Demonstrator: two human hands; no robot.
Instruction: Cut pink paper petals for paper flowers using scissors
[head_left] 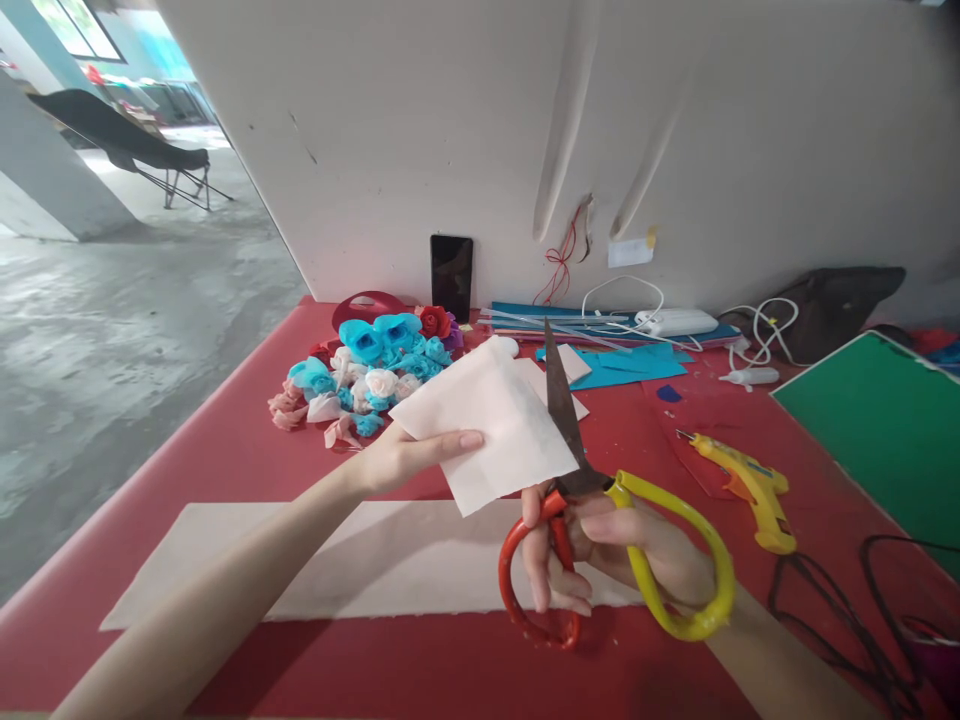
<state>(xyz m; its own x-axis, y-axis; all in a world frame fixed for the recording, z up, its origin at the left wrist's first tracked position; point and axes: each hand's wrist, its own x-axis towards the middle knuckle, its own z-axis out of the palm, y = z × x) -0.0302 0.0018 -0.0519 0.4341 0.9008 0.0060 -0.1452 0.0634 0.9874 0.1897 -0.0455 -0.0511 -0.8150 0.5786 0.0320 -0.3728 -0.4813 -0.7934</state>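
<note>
Between the thumb and fingers of my left hand (420,455) is a folded piece of pale pink paper (499,420), held up over the table. My right hand (622,550) grips a pair of scissors (589,480) by a red handle loop and a yellow one. The dark blades are spread, one rising beside the paper's right edge; the other is mostly hidden behind the paper. Below both hands a long pale strip of paper (330,560) lies flat on the red tabletop (360,665).
Blue, white, pink and red paper flowers (375,370) are heaped beyond my left hand. A phone (451,275) leans against the wall. Blue paper (630,365) lies behind the scissors. At right are a yellow glue gun (750,490), black cable (832,620) and a green board (885,430).
</note>
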